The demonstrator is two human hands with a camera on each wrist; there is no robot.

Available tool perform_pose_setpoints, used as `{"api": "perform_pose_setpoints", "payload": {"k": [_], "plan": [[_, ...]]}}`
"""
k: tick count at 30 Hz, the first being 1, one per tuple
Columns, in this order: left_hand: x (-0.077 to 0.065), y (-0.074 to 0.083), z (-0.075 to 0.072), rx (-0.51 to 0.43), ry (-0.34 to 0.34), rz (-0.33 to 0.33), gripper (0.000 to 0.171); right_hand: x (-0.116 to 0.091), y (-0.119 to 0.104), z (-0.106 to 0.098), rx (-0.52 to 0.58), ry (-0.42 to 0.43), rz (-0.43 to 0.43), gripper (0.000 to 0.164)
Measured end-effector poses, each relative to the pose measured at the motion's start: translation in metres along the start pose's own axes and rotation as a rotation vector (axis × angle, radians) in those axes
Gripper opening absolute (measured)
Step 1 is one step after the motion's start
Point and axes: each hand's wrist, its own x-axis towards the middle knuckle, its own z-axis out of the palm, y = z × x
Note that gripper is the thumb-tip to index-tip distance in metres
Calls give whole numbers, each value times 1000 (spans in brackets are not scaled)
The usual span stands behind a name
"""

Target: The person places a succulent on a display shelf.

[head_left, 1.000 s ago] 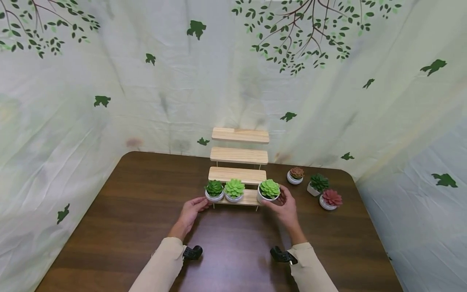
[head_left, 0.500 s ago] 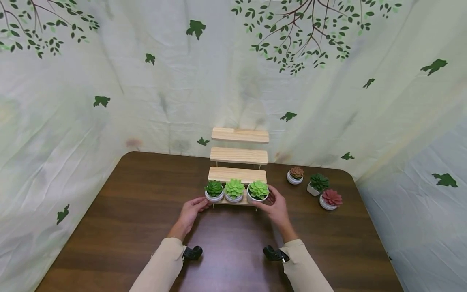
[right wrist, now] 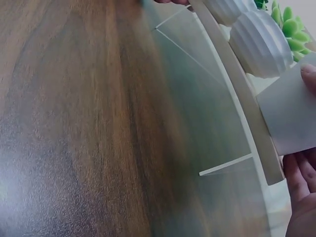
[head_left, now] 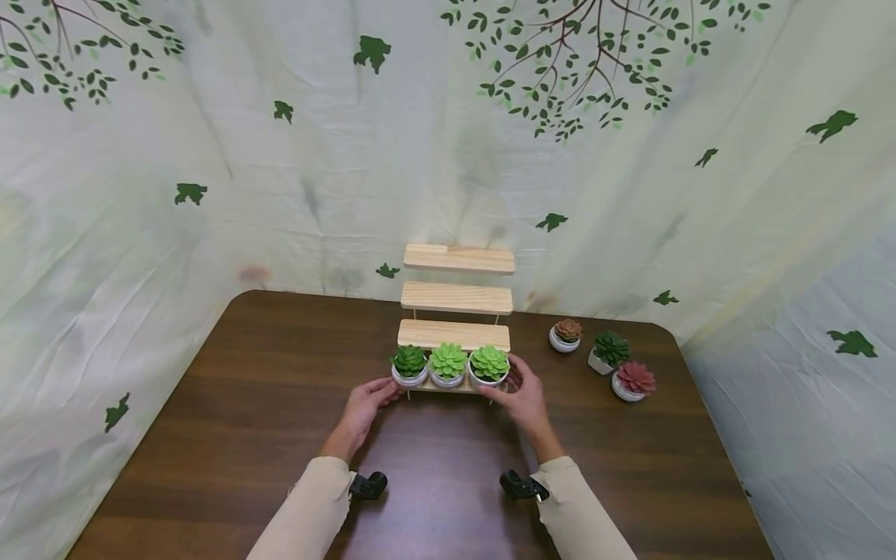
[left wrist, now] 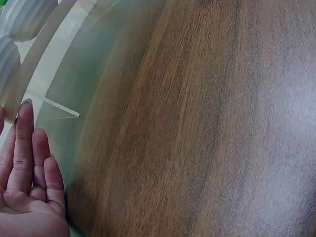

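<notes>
Three potted succulents stand side by side along the lowest step of a wooden tiered stand [head_left: 455, 334]. On the left is a dark green succulent [head_left: 409, 361], in the middle a light green succulent [head_left: 448, 360]. My right hand [head_left: 523, 398] grips the smooth white pot [right wrist: 291, 111] of the right-hand light green succulent [head_left: 488, 362], thumb in front and fingers behind; its base meets the step. My left hand [head_left: 365, 403] is at the step's left end, fairly straight fingers [left wrist: 23, 148] touching there beside the dark green succulent's ribbed pot [left wrist: 7, 69].
To the right on the brown table [head_left: 280, 435] are a brown succulent [head_left: 568, 331], a dark green one in an angular pot [head_left: 611, 350] and a red one [head_left: 635, 379]. A leaf-printed cloth [head_left: 336, 155] hangs behind the table. The stand's upper three steps hold nothing.
My right hand has slid the right-hand light green succulent leftward along the lowest step, up close to the middle one. The left hand has stayed at the step's left end.
</notes>
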Motion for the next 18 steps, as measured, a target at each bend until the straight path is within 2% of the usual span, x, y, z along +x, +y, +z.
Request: {"api": "perform_pose_setpoints", "payload": {"k": [3, 7, 11, 18], "plan": [[1, 0, -1, 12, 3, -8, 34, -1, 2, -1, 13, 7, -15, 72], [1, 0, -2, 14, 1, -17, 34, -8, -9, -7, 93, 5, -9, 74], [1, 0, -2, 13, -1, -20, 34, -11, -2, -19, 109, 33, -16, 76], [0, 0, -1, 11, -2, -12, 35, -20, 28, -53, 81, 202, 0, 71]]}}
